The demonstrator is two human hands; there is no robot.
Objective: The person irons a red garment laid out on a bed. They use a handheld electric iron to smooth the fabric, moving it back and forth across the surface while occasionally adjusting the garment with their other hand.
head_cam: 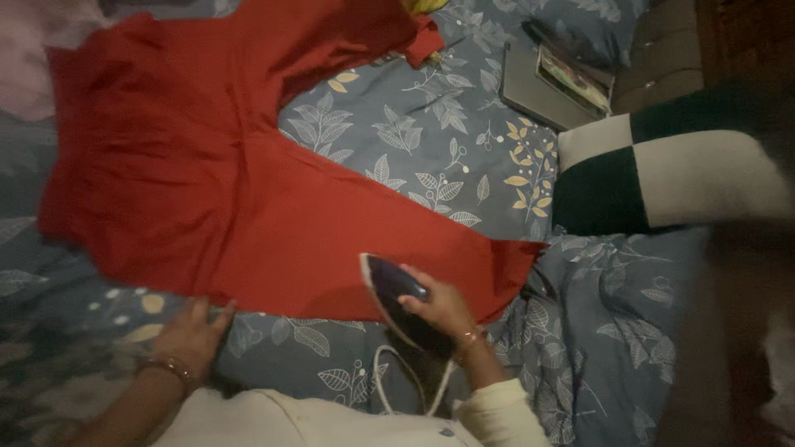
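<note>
Red trousers (207,165) lie spread flat on a blue sheet with a leaf print (414,141). My right hand (443,308) grips the handle of a dark clothes iron (393,294), tilted at the lower edge of one trouser leg. The iron's white cord (383,381) loops down toward me. My left hand (192,335) rests flat on the sheet just below the trousers' hem, fingers spread, a bangle at the wrist.
A dark green and white checked cushion (662,170) lies at the right. A grey flat book or tablet with a magazine on it (555,83) sits at the top right. Pale cloth (33,50) shows at the top left.
</note>
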